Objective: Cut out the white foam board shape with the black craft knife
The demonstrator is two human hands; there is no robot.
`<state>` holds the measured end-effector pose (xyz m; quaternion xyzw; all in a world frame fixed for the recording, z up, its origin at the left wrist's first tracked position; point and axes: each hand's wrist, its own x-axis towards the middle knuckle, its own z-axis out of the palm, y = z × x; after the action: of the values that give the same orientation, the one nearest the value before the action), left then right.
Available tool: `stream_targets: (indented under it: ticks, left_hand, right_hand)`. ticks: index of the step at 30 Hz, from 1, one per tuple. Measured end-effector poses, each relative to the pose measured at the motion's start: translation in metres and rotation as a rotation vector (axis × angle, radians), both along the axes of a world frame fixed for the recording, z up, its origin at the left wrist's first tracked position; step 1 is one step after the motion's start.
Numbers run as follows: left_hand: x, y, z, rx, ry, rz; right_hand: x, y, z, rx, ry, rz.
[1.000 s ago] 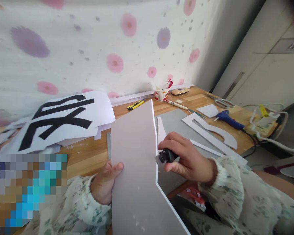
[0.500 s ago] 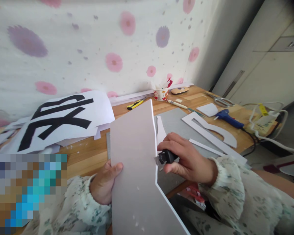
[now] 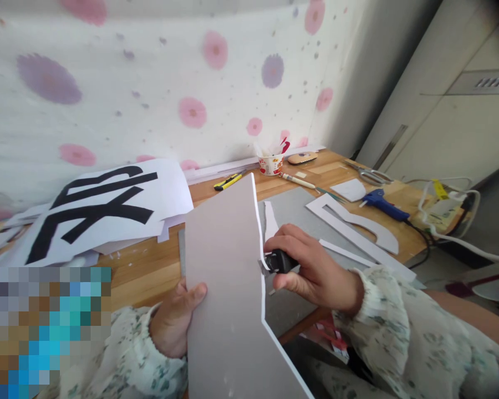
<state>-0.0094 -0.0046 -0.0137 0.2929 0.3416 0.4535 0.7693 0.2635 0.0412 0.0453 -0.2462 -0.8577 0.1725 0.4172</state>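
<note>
Now pressing the blade (image 3: pixel 263 266) of a small black knife (image 3: pixel 283 261) against the white edge of a big grey board (image 3: pixel 224 277). Looks like the trimming step, with the blade partway along that edge. Holding the board in the left hand (image 3: pixel 172 327), with the thumb on the front near nine o'clock and the other fingers mostly hidden behind. Gripping the knife in the right hand (image 3: pixel 314 271), with bent fingers, over at three o'clock. To find the board, look in the middle and down toward six o'clock, in front of the tabletop (image 3: pixel 141 280) and a grey mat (image 3: pixel 289 200). From the blade, spot a white cut-out piece (image 3: pixel 360 237) and a blue glue gun (image 3: pixel 386 205) toward two o'clock, a yellow knife (image 3: pixel 228 182) at eleven, and a paper (image 3: pixel 172 188) with fat black marks near ten. Next, probably calls for a slow, gentle slide along the edge, with a firm hold on the board and with the left thumb well apart from the blade.
</note>
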Motion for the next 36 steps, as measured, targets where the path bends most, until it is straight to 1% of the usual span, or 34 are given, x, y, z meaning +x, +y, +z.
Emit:
stream_targets:
  ticks: [4,7,13,20,23,27,30,36]
  left_hand:
    - [0.004,-0.001,0.002,-0.003,0.001,-0.003]
    - [0.006,-0.001,0.003,-0.005,-0.005,0.013]
    - [0.002,-0.002,0.001,-0.044,0.017,0.024]
    - [0.008,-0.005,0.003,-0.058,0.043,0.075]
    - [0.012,-0.005,0.002,-0.063,0.060,0.105]
    - [0.011,-0.006,0.001,-0.082,0.092,0.131]
    - [0.009,-0.007,0.003,-0.089,0.110,0.135]
    - [0.006,-0.009,0.009,-0.049,0.238,0.114]
  right_hand:
    - [0.002,0.003,0.002,0.006,0.027,-0.028]
    - [0.003,0.005,0.003,-0.002,0.033,-0.023]
    - [0.005,0.005,0.004,-0.015,0.014,-0.006]
    - [0.006,0.010,0.006,-0.043,0.045,-0.019]
    - [0.006,0.012,0.008,-0.054,0.033,-0.001]
    - [0.006,0.014,0.010,-0.067,0.027,0.007]
    - [0.006,0.018,0.010,-0.077,0.028,-0.001]
    - [0.007,0.025,0.012,-0.065,0.011,-0.024]
